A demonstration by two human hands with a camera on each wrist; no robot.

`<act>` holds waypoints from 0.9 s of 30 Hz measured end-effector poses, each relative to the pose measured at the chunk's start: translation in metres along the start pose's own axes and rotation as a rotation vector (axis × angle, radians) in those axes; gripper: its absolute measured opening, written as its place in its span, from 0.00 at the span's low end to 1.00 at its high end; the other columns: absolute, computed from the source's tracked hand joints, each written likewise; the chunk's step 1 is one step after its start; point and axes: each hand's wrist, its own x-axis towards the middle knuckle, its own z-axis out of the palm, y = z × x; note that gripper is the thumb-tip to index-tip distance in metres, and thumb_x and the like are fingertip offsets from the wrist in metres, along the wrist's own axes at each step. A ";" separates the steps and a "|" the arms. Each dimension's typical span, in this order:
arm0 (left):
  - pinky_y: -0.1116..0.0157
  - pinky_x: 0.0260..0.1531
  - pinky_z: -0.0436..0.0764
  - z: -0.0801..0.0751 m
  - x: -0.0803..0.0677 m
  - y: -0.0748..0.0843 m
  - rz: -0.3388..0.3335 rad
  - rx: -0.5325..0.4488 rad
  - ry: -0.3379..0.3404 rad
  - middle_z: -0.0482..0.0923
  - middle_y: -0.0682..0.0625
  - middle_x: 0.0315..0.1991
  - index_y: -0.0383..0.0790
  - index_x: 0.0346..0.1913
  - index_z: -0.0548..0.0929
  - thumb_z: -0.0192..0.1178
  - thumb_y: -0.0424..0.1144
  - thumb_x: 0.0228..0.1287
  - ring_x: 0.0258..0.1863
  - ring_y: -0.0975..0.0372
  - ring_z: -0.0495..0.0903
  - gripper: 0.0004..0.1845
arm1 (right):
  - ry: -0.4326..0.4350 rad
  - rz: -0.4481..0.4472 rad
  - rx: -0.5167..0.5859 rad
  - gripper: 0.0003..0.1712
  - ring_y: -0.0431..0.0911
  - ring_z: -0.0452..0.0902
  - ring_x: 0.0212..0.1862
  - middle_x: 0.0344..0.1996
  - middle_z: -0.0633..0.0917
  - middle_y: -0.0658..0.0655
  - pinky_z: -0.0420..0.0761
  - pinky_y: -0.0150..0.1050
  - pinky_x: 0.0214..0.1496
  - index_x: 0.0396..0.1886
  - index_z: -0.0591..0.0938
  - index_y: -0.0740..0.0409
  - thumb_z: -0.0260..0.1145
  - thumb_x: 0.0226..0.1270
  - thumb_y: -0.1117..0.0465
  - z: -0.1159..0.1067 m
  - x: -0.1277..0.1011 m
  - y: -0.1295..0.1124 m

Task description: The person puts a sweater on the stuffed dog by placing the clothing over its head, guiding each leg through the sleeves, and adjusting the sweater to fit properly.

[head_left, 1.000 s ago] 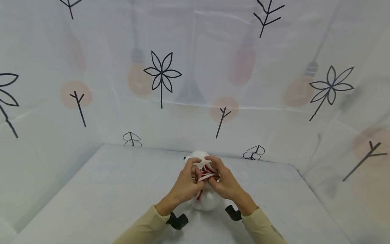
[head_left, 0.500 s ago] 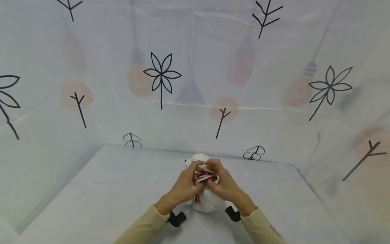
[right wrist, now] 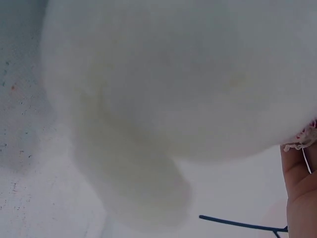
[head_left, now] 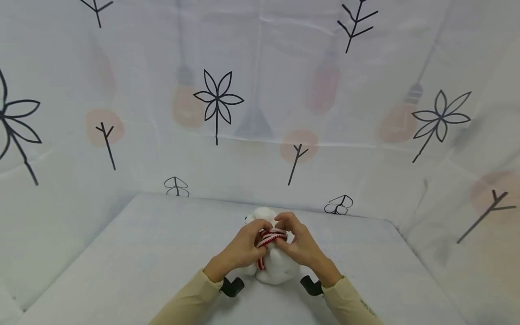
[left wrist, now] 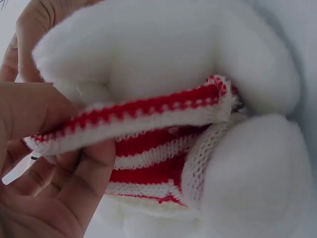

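A white plush toy (head_left: pixel 278 267) sits on the table with a red-and-white striped knitted scarf (head_left: pixel 273 235) around its neck. My left hand (head_left: pixel 241 247) pinches the scarf's edge between thumb and fingers; the left wrist view shows the folded knit band (left wrist: pixel 148 111) running out of that grip across the plush. On the other side my right hand (head_left: pixel 304 246) holds the scarf's right part with curled fingers. The right wrist view is mostly filled by white plush (right wrist: pixel 163 74), with a little knit at the right hand's fingers (right wrist: pixel 299 183). One scarf end hangs down the toy's left.
Black wrist-worn pieces (head_left: pixel 232 287) stick out beneath both forearms, low beside the toy. The white-covered table (head_left: pixel 170 253) reaches back to a white cloth wall (head_left: pixel 252 167) printed with black plants and pale lamps. Similar cloth closes off both sides.
The scarf has gone from bunched and raised between my fingers to lying flatter across the toy's neck. My left hand has shifted slightly left; the right hand stays nearly in place.
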 end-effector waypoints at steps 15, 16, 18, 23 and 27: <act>0.72 0.29 0.73 -0.003 0.001 0.002 0.051 0.121 0.023 0.71 0.54 0.35 0.39 0.42 0.74 0.59 0.19 0.50 0.31 0.64 0.71 0.18 | -0.036 -0.011 0.012 0.26 0.50 0.78 0.35 0.32 0.83 0.59 0.77 0.45 0.41 0.52 0.71 0.67 0.67 0.53 0.80 0.001 -0.001 0.001; 0.72 0.29 0.72 -0.003 0.000 0.002 0.057 0.126 0.030 0.71 0.54 0.34 0.40 0.41 0.74 0.59 0.18 0.49 0.30 0.64 0.71 0.18 | -0.035 -0.014 0.012 0.26 0.50 0.78 0.35 0.32 0.83 0.59 0.77 0.45 0.41 0.51 0.71 0.66 0.67 0.53 0.80 0.001 -0.001 0.000; 0.72 0.28 0.72 -0.003 0.000 0.001 0.071 0.139 0.041 0.71 0.54 0.33 0.40 0.40 0.74 0.59 0.19 0.49 0.30 0.64 0.70 0.17 | -0.033 -0.019 0.008 0.26 0.50 0.78 0.34 0.32 0.83 0.59 0.77 0.46 0.42 0.51 0.71 0.65 0.67 0.53 0.80 0.001 -0.001 -0.002; 0.72 0.30 0.69 -0.003 0.000 -0.001 0.096 0.199 0.048 0.70 0.55 0.32 0.41 0.38 0.74 0.59 0.19 0.46 0.31 0.65 0.68 0.17 | -0.027 -0.038 -0.020 0.25 0.49 0.80 0.35 0.32 0.84 0.59 0.78 0.49 0.44 0.49 0.72 0.65 0.68 0.52 0.79 0.003 -0.001 -0.001; 0.71 0.30 0.67 -0.003 0.000 -0.002 0.089 0.235 0.013 0.68 0.56 0.33 0.43 0.37 0.72 0.59 0.21 0.46 0.31 0.65 0.66 0.17 | -0.026 -0.065 -0.023 0.24 0.48 0.80 0.36 0.32 0.83 0.57 0.79 0.48 0.44 0.49 0.73 0.66 0.69 0.52 0.77 0.007 -0.003 0.015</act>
